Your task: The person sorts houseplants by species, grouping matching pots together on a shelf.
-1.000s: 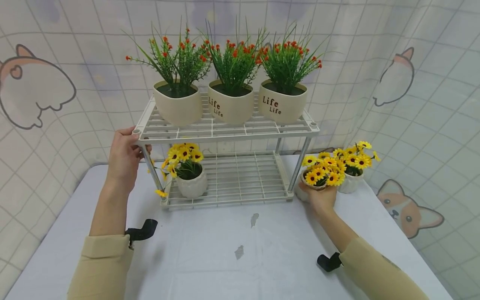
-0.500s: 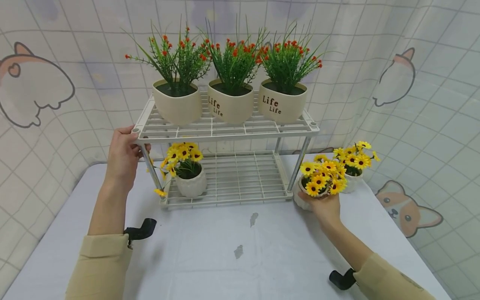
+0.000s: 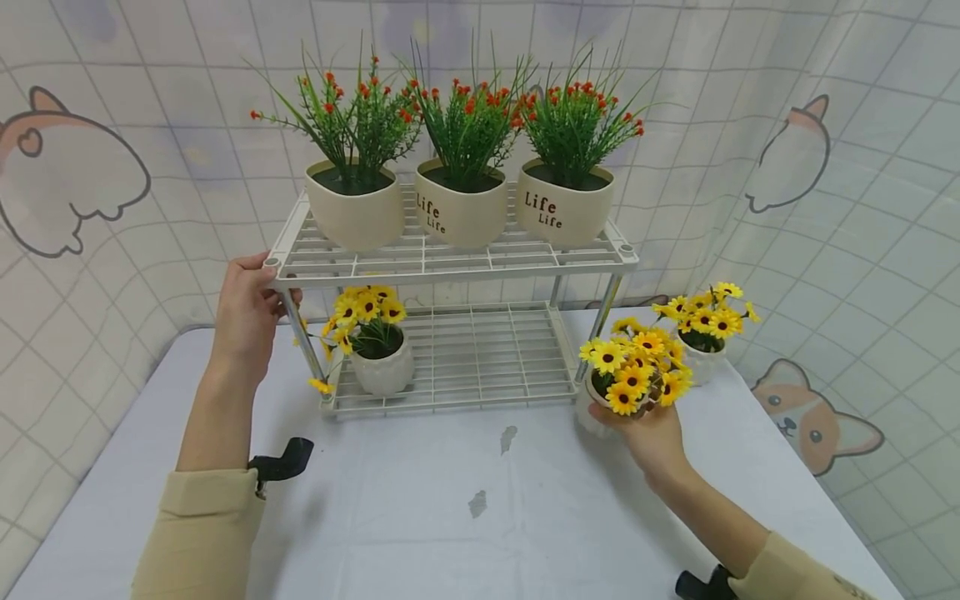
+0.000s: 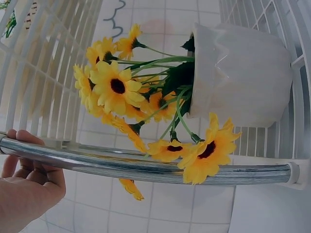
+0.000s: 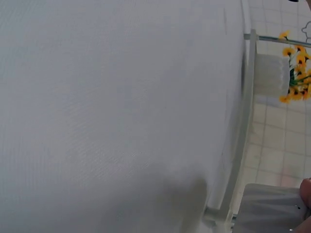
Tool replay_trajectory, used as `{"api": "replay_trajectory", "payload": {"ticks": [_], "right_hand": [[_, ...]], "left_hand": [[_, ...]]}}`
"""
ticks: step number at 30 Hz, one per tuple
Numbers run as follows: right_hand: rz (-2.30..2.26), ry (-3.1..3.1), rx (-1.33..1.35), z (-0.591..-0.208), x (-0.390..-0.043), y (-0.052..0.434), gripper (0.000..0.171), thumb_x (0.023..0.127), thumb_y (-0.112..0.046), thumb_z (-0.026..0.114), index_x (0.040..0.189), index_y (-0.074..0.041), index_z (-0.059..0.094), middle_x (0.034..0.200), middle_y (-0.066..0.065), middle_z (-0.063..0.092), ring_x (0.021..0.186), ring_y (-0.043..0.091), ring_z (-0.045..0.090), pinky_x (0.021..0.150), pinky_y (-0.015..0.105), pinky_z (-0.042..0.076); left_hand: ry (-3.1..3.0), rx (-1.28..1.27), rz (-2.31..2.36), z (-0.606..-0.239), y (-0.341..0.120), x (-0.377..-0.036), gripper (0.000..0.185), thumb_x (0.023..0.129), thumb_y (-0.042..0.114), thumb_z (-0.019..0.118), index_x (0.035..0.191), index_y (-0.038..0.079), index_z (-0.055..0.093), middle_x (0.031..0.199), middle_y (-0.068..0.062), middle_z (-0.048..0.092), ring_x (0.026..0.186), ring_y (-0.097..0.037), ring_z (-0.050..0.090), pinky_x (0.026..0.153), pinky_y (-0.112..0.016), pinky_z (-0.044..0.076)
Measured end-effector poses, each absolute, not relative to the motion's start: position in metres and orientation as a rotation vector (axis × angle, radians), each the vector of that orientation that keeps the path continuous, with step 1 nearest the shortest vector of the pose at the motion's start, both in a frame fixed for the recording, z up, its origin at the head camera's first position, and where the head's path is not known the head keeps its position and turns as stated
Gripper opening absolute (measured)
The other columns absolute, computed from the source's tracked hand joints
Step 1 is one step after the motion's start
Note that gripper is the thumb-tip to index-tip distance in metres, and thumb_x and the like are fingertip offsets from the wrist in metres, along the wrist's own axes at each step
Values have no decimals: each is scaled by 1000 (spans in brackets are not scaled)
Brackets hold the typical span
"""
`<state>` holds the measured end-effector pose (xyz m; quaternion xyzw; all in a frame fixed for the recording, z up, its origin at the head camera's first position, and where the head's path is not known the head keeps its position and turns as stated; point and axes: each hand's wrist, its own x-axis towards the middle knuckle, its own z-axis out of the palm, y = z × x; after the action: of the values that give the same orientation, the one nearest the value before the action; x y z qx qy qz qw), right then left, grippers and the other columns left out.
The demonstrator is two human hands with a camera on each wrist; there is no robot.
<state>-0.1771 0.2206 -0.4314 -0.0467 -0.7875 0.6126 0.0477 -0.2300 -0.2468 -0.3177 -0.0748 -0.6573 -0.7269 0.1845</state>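
Observation:
My right hand grips a small white pot of yellow sunflowers and holds it just above the table, in front of the rack's right front leg. My left hand grips the left front corner post of the white two-tier wire rack; the fingers curl round the chrome post. On the lower tier at the left sits another sunflower pot, also seen close in the left wrist view. A third sunflower pot stands on the table right of the rack.
Three beige pots with red-flowered green plants fill the top tier. The lower tier's middle and right hold nothing. The grey tablecloth has two small dark marks. A tiled cartoon curtain hangs behind and at both sides.
My right hand has lifted the sunflower pot and brought it left and toward me, away from the third pot. The left hand has stayed on the rack post.

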Motion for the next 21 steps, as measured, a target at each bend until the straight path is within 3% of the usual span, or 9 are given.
{"api": "replay_trajectory", "payload": {"ticks": [12,21], "right_hand": [[1989,-2406,-51,-416,-168,195,89,85,-18,86,155,-17,30,152,4,40,140,23,37,116,51,27],[2011,-2442,-20,-410,-170,173,96,83,-19,88,157,-19,27,156,6,34,145,27,29,119,59,14]], "left_hand": [[-1844,-231,-2054,-319,-247,-231,20,107,26,36,125,19,41,114,-6,53,89,-17,48,85,-26,37],[-1841,-221,-2053,-320,-247,-232,20,107,26,37,125,19,42,115,-7,53,90,-17,48,85,-26,36]]}}
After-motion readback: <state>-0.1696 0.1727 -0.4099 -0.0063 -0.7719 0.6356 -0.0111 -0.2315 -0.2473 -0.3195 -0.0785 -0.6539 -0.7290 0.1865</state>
